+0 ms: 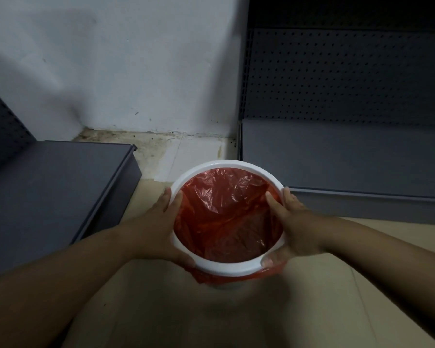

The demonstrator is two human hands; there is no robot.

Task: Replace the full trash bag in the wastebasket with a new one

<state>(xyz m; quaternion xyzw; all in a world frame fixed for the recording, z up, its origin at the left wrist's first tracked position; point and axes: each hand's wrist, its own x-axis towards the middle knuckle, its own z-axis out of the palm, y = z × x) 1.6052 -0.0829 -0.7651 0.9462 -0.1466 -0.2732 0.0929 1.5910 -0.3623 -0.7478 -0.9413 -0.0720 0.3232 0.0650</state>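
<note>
L hand (156,228) & R hand (295,228) fingers clamp wastebasket (226,165) rim, red bag (224,212) between.

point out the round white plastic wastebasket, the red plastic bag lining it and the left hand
round white plastic wastebasket (226,165), head view, far rim
red plastic bag (224,209), head view, crinkled inside wall
left hand (153,229), head view, back of the hand

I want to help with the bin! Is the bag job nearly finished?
Nearly, it looks like. A red bag already lines the white wastebasket, looks empty, and its edge hangs out under the rim ring at the front. The left hand and right hand grip that ring now. Left: checking it sits snug. No full bag is in view.
</note>
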